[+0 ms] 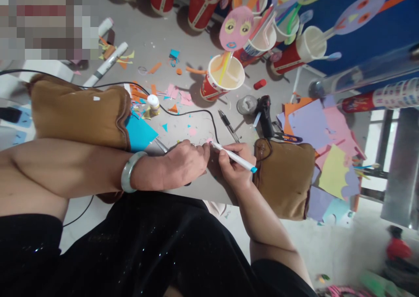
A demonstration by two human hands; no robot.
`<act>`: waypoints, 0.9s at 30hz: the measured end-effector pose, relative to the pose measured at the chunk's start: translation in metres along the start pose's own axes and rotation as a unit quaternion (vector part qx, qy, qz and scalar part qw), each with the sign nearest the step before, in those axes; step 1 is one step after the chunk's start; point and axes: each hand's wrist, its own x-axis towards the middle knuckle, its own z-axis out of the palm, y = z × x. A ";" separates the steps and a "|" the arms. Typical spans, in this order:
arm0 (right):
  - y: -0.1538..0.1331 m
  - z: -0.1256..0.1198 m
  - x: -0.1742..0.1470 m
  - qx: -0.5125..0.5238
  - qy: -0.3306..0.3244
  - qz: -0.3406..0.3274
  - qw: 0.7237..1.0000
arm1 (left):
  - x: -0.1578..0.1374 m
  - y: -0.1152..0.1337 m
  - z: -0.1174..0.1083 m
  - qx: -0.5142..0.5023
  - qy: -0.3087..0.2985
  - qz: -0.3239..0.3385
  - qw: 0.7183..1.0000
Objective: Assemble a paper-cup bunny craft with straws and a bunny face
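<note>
One grey table [147,31], its places reckoned, as I stand on the person's side, from the red paper cup [212,88] topped by a pink paper head [236,34]. Two brown cushions: the first [78,114] left of that cup and nearer the person, the second [284,179] right and nearer. One spread of coloured paper [309,120], well right of the cup. One left hand [181,164], nearer than the cup and slightly left, a pale bangle [129,175] at its wrist; fingers curled in, nearly closed; whether it pinches anything, I cannot tell. One right hand [238,173], nearer than the cup and slightly right, fingers closed about a marker. One black glue gun [266,118], right of the cup. One white marker [234,156], blue at its rear end, nearer than the cup, slanting, tip close by the left fingertips; contact unclear. One black pen [228,124], just nearer than the cup. One white-capped bottle [153,105], left of it. One red cap [259,84], near its right side. Assorted paper scraps [185,97], chiefly to its left.
</note>
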 end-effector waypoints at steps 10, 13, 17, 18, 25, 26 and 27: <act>0.000 0.002 0.000 0.004 -0.020 0.006 1.000 | -0.001 -0.001 -0.005 -0.024 -0.032 -0.003 0.999; 0.000 0.002 0.000 -0.001 -0.022 0.006 1.000 | 0.000 -0.001 -0.005 -0.020 -0.036 -0.002 0.999; 0.000 0.002 0.000 -0.011 -0.013 -0.007 1.000 | 0.000 -0.001 -0.005 -0.006 -0.025 0.006 1.000; 0.000 0.002 0.000 -0.008 -0.010 -0.012 1.000 | 0.000 0.000 -0.005 -0.006 -0.022 0.005 1.000; 0.000 0.001 0.000 -0.001 -0.018 -0.004 1.000 | -0.002 0.001 -0.003 -0.010 -0.008 0.000 1.000; 0.000 0.001 0.000 0.001 -0.016 -0.008 1.000 | -0.002 0.001 -0.003 -0.008 -0.003 0.005 1.000; 0.000 0.001 0.000 0.004 -0.014 -0.012 1.000 | -0.003 0.001 -0.002 -0.005 0.001 0.010 1.000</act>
